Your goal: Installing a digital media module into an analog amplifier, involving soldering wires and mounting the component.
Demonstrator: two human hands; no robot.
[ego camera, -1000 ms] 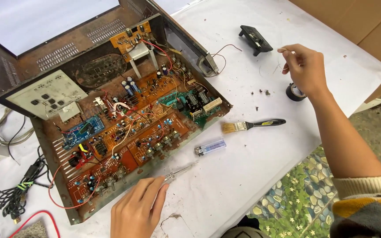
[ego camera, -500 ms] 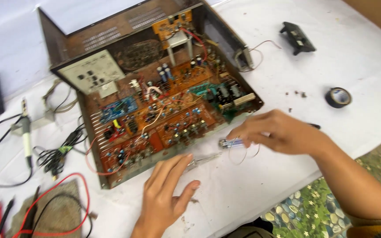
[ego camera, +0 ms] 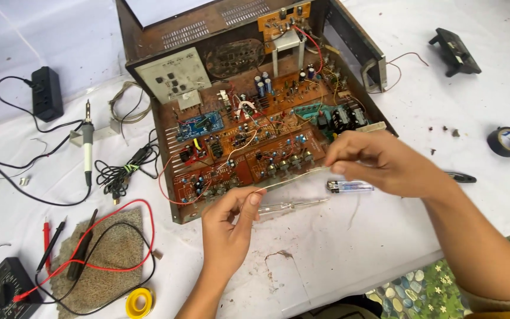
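Observation:
An open brown metal chassis (ego camera: 149,44) holds orange circuit boards (ego camera: 255,142) crowded with capacitors and wires. Just in front of it, my left hand (ego camera: 228,221) and my right hand (ego camera: 379,162) each pinch one end of a thin silvery wire (ego camera: 293,179) stretched between them. Under the wire lie a clear-handled screwdriver (ego camera: 290,206) and a clear lighter (ego camera: 350,186) on the white cloth.
A soldering iron (ego camera: 87,145) on its stand, a black power adapter (ego camera: 48,93) and tangled cables lie left. A multimeter (ego camera: 1,289) with red and black probes, a solder spool (ego camera: 139,302), black tape (ego camera: 507,142) and a black part (ego camera: 454,51) are around.
My right hand came down from the far right to the chassis front and took the wire's end. My left hand lifted off the screwdriver and pinched the other end. The view shifted left.

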